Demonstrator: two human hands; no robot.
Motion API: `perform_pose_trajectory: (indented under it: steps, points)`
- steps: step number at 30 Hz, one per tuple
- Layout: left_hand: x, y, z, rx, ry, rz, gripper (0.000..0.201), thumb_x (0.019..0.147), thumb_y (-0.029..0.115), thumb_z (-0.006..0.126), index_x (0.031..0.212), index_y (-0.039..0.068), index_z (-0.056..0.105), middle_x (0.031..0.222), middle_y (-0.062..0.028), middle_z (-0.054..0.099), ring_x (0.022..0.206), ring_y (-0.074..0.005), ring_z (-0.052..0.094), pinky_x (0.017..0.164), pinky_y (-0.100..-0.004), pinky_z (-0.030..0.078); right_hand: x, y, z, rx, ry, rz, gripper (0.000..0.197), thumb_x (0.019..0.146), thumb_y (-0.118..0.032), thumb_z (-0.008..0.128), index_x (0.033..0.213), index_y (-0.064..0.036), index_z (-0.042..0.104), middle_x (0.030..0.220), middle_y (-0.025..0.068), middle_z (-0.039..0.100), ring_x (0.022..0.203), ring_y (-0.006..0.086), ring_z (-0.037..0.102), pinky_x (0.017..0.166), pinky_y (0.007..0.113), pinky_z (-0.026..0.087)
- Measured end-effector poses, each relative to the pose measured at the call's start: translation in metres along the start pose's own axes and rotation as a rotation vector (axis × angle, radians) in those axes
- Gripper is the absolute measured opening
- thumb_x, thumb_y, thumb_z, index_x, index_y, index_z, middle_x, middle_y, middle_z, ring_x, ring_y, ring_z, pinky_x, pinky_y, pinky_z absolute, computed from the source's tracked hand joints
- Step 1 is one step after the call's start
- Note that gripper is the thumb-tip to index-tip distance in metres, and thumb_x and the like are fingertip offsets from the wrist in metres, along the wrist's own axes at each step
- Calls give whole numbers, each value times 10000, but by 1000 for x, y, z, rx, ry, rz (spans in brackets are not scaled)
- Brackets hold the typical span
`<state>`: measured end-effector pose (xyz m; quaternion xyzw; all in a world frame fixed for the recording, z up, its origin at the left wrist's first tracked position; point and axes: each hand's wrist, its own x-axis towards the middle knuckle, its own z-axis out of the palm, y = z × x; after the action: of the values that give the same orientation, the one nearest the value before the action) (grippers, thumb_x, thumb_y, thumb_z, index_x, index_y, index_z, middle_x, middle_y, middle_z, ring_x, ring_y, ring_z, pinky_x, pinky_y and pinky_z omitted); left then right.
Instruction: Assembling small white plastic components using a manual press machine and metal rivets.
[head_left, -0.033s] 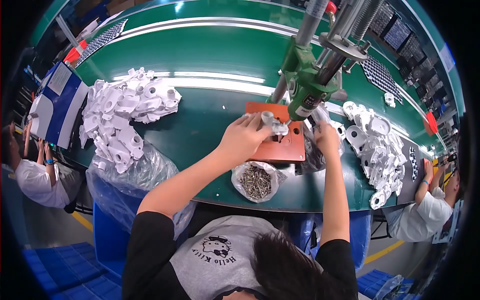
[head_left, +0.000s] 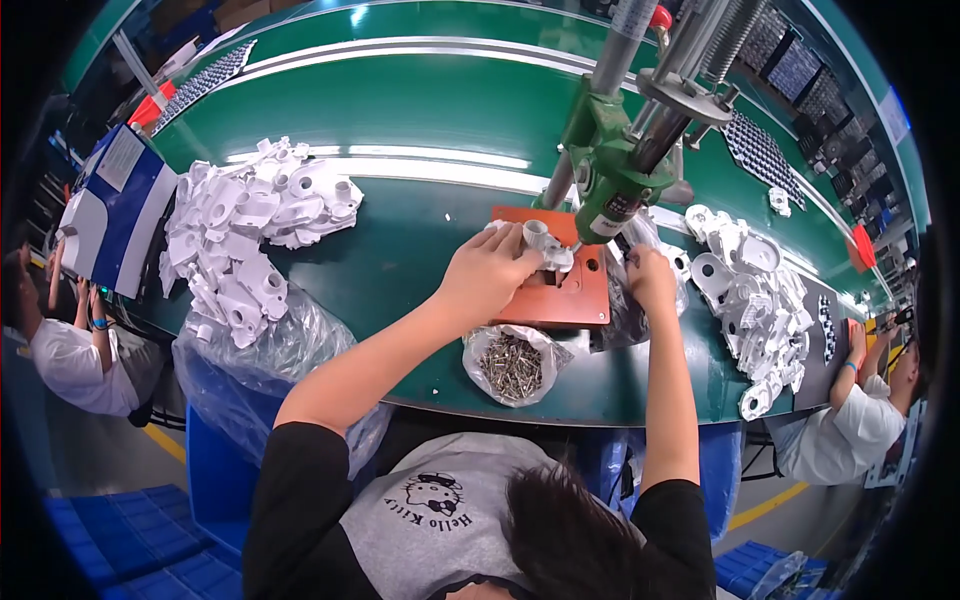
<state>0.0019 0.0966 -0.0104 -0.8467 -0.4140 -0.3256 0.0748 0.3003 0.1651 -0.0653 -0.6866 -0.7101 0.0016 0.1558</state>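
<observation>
Head view: person at green bench (head_left: 400, 110), both forearms coming in from lower edge.
L hand (head_left: 490, 272): on orange base plate (head_left: 580, 300), fingers curled round a white plastic part (head_left: 540, 245), gripping it.
White part: sits on orange plate, just under tip of green press tool (head_left: 610, 170); upright round socket at its top.
R hand (head_left: 650, 280): just right of orange plate, fingers bunched at the tool tip beside a clear bag; looks pinched on smth small, can't tell what.
Press tool: green body on grey steel columns, leaning in from upper right, tip right by white part.
Screw bag (head_left: 512, 365): open clear bag w/ small metal screws, near bench front edge, between the two forearms, just below orange plate.
L pile (head_left: 255, 225): heap of white plastic housings on bench, well apart from L hand.
R pile (head_left: 755, 290): more white housings, near R hand, to its right.
Plastic sack (head_left: 265, 365): clear sack hanging off bench front under L pile, over a blue bin.
Blue/white box (head_left: 115, 215): far left bench end.
Others: a person in white shirt at left edge (head_left: 65, 355), another at right edge (head_left: 860, 420), both apart from wearer's hands.
</observation>
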Motion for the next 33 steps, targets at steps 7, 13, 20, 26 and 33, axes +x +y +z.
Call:
perform_pose_trajectory:
  steps: [7,13,20,26,33]
  points:
    - [-2,6,2,57,69,47,156,734,85,590,889,75,576,1040,-178,616,983,-315,618,875,-407,495,5,10,19,206,67,-29,111,757,-111,573,825,-23,571,785,203,609,754,382,595,667,455,468]
    - [9,27,13,89,48,75,188,753,100,575,941,93,573,1026,-212,610,958,-324,626,795,-395,523,-6,-9,-10,475,168,52,161,747,-26,578,906,-1,581,652,138,544,582,237,541,577,332,447]
    - [-4,10,16,58,6,107,147,740,132,597,869,64,586,995,-229,606,953,-326,619,811,-399,505,-19,-47,-35,829,215,-5,171,795,-26,602,960,2,641,709,67,567,598,116,520,586,260,440]
    - [-7,20,26,34,9,58,216,738,219,645,858,43,603,1030,-236,599,1000,-336,595,855,-411,476,-25,-84,-38,856,132,-151,99,785,-72,663,839,11,659,775,77,609,664,145,564,643,269,452]
    - [-15,21,21,-74,76,22,297,721,267,695,900,38,637,1079,-237,598,1020,-337,589,877,-422,468,-32,-93,-25,442,256,-593,101,691,-126,702,774,-68,691,829,42,643,883,245,550,769,375,406]
